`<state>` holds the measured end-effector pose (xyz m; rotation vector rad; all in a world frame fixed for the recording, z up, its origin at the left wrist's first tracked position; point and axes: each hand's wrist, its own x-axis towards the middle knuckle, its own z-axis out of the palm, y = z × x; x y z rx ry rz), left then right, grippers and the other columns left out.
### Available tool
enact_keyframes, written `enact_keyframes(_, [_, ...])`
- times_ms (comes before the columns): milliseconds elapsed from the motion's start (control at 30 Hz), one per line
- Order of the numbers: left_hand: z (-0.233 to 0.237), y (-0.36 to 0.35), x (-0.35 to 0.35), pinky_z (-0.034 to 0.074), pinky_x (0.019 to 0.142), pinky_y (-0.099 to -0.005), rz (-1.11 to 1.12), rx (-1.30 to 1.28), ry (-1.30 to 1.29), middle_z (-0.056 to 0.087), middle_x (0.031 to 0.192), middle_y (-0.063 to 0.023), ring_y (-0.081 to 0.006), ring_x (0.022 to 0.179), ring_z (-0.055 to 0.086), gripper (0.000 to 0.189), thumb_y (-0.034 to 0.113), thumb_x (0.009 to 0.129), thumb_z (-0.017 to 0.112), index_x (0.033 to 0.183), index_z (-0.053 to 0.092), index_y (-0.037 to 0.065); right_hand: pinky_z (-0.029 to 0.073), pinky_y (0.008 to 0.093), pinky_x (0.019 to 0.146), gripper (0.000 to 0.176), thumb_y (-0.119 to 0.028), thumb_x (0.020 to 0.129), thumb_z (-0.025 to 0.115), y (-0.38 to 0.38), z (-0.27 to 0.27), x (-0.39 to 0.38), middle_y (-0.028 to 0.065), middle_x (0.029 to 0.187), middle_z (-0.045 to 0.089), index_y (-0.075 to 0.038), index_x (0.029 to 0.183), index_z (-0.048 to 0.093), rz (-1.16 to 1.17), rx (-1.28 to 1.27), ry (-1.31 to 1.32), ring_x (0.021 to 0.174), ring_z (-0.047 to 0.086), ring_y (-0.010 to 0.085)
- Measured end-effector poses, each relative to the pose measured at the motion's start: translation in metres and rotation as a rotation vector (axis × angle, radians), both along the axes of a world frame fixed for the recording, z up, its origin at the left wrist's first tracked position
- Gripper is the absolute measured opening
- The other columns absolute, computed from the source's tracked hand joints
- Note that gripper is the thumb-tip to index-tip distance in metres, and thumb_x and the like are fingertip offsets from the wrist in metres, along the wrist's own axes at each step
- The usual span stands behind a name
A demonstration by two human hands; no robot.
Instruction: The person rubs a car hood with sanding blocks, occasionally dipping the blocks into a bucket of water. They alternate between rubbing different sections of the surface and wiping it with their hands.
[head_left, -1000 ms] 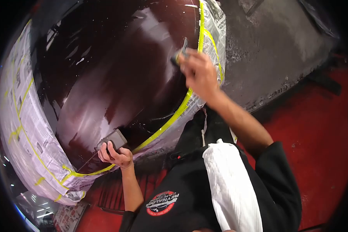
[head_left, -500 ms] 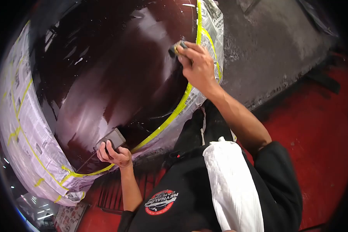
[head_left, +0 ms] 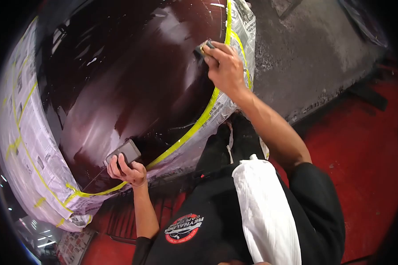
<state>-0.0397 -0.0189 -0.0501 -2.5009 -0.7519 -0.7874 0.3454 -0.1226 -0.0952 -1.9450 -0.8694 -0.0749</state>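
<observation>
My left hand [head_left: 130, 172] is closed round a grey sanding block [head_left: 127, 151], low over the near end of a glossy dark maroon car panel [head_left: 141, 84]. Farther up, my right hand [head_left: 227, 70] pinches a small dark tool [head_left: 201, 51] with a yellowish part between the fingers. It is slightly blurred, and I cannot tell its exact kind. That tool overlaps the panel's right side, close to the yellow masking tape [head_left: 194, 130] along the edge. Pale hazy streaks and wet-looking spots show on the panel.
Masking paper and plastic [head_left: 35, 145] cover the car on the left, with more newsprint [head_left: 245, 26] along the right edge. A white cloth [head_left: 267, 207] hangs over my black shirt. Red floor [head_left: 353, 176] and a dark grey floor area [head_left: 314, 53] lie to the right. A floor grate [head_left: 124, 221] is below.
My left hand and the grey sanding block have shifted slightly left and up. The small tool in my right hand has tilted and moved a little up. Both grips stay closed.
</observation>
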Motion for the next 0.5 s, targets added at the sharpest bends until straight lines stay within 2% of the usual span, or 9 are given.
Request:
enact_keyframes(67, [0.002,0.001,0.004,0.042,0.102,-0.0525,-0.014,-0.014,-0.014,0.055,0.127,-0.0171,-0.0359,0.115,0.053,0.038,0.004,0.088,0.048,0.124,0.059,0.002,0.053,0.041,0.091,0.026,-0.004,0.083,0.069,0.001,-0.001,0.012,0.0124,0.115,0.07,-0.009,0.107,0.075,0.027,-0.05,-0.007,0.103,0.063,0.0354])
enact_keyframes(167, [-0.001,0.004,0.004,0.043,0.102,-0.0524,-0.015,-0.009,-0.032,0.055,0.128,-0.0169,-0.0357,0.116,0.053,0.039,0.002,0.087,0.047,0.124,0.06,0.001,0.053,0.0371,0.094,0.028,-0.007,0.087,0.069,-0.019,0.004,0.028,0.0129,0.119,0.07,-0.009,0.114,0.074,-0.013,0.07,0.361,0.108,0.067,0.0304])
enact_keyframes(200, [-0.002,0.003,0.003,0.043,0.102,-0.0527,-0.011,-0.011,-0.034,0.054,0.128,-0.0169,-0.0358,0.116,0.053,0.039,0.0,0.087,0.047,0.124,0.059,0.001,0.054,0.0349,0.092,0.029,-0.009,0.088,0.069,-0.032,0.006,0.039,0.0123,0.119,0.071,-0.011,0.116,0.074,-0.124,0.022,0.356,0.105,0.069,0.0261])
enact_keyframes(233, [-0.003,0.001,0.002,0.043,0.102,-0.0527,0.0,-0.015,-0.038,0.054,0.128,-0.0169,-0.0358,0.116,0.053,0.039,0.0,0.087,0.047,0.124,0.059,0.001,0.053,0.0318,0.089,0.027,-0.01,0.091,0.068,-0.046,-0.003,0.051,0.0098,0.114,0.074,-0.009,0.117,0.074,-0.198,0.127,0.488,0.1,0.069,0.0208])
enact_keyframes(267, [-0.001,-0.001,0.002,0.042,0.102,-0.0529,0.022,-0.033,-0.044,0.054,0.128,-0.0181,-0.0365,0.116,0.053,0.041,-0.002,0.086,0.046,0.125,0.058,0.0,0.05,0.0231,0.071,0.032,-0.004,0.093,0.069,-0.063,0.003,0.061,0.0023,0.105,0.07,-0.002,0.124,0.068,-0.237,0.184,0.635,0.085,0.061,0.0068])
enact_keyframes(333, [0.0,-0.004,0.013,0.042,0.103,-0.0531,0.053,-0.046,-0.061,0.054,0.128,-0.0193,-0.0371,0.117,0.053,0.042,-0.004,0.086,0.046,0.127,0.057,-0.001,0.051,0.0245,0.066,0.032,-0.007,0.094,0.062,-0.109,-0.008,0.088,0.0035,0.102,0.068,-0.001,0.126,0.064,-0.261,0.238,0.844,0.082,0.063,0.0094])
enact_keyframes(367, [0.001,-0.009,0.02,0.042,0.103,-0.0534,0.12,-0.104,-0.204,0.054,0.128,-0.0204,-0.0379,0.116,0.053,0.042,-0.005,0.087,0.045,0.128,0.055,-0.003,0.051,0.0254,0.065,0.031,-0.008,0.096,0.058,-0.133,-0.027,0.103,0.0046,0.102,0.068,-0.001,0.126,0.062,-0.323,0.231,0.957,0.081,0.065,0.0116])
enact_keyframes(433, [0.002,-0.02,0.04,0.042,0.102,-0.0532,0.283,-0.125,-0.376,0.055,0.127,-0.0219,-0.0389,0.115,0.055,0.036,-0.003,0.096,0.042,0.13,0.05,-0.005,0.054,0.0301,0.064,0.03,-0.01,0.098,0.052,-0.182,-0.053,0.128,0.0071,0.1,0.067,-0.004,0.126,0.059,-0.325,0.513,1.317,0.081,0.066,0.0171])
enact_keyframes(500, [0.008,-0.036,0.073,0.042,0.102,-0.0529,0.324,-0.089,-0.358,0.056,0.126,-0.0214,-0.0387,0.115,0.056,0.033,-0.001,0.098,0.042,0.129,0.051,-0.005,0.054,0.0323,0.064,0.029,-0.012,0.099,0.051,-0.195,-0.051,0.146,0.0074,0.1,0.067,-0.005,0.126,0.058,-0.402,0.37,1.427,0.081,0.066,0.0184])
